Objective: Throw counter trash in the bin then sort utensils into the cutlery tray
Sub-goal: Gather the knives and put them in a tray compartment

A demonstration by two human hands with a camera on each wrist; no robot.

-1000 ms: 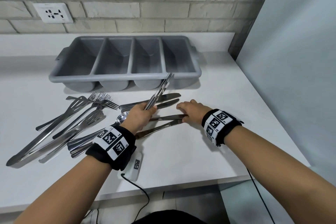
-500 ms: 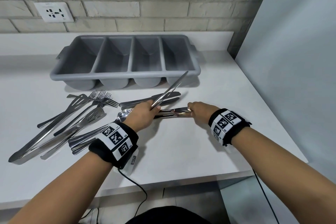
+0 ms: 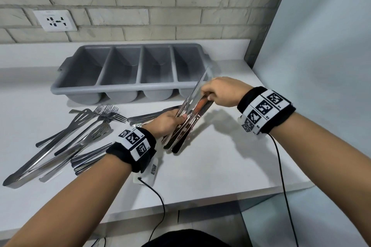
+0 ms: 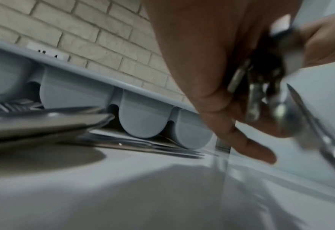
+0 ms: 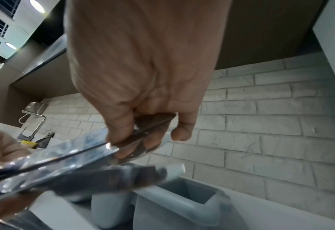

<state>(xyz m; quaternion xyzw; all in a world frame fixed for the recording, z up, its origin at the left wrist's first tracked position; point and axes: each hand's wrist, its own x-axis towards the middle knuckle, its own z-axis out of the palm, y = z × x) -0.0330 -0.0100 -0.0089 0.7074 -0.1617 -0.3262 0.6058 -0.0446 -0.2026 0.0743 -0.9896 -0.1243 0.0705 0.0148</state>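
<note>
While no trash shows anywhere on the counter [image 3: 210, 166], the sorting stage is, by judgement, barely begun: all four compartments of the cutlery tray [image 3: 128, 86] appear bare.

Item 1. Knives [image 3: 190, 114]: a bundle of table knives, lifted clear of the counter, tilted with blades up toward the tray's right end and handles down and near. Held at both ends.
- Left hand [image 3: 166, 121]: fingers curled round the middle of the bundle; the left wrist view shows the handle ends blurred against the palm.
- Right hand [image 3: 222, 91]: thumb and fingers pinching the blade end, just above the tray's near right corner. The right wrist view confirms the pinch on the flat of the blades.

Item 2. Cutlery tray: grey, four compartments side by side, at the far side of the counter against the brick wall.

Item 3. Unsorted utensils, on the counter left of the hands, near side of the tray:
- forks [image 3: 109, 112], clustered, tines toward the tray;
- slotted turners [image 3: 100, 130], two at least;
- tongs [image 3: 40, 158], long, farthest left;
- further handles partly hidden beneath the left wrist, kind not clear.

Status: trash step presumed done, bin out of view. Knives gathered, not yet deposited. Forks, turners, tongs and remaining pieces outstanding.
</note>
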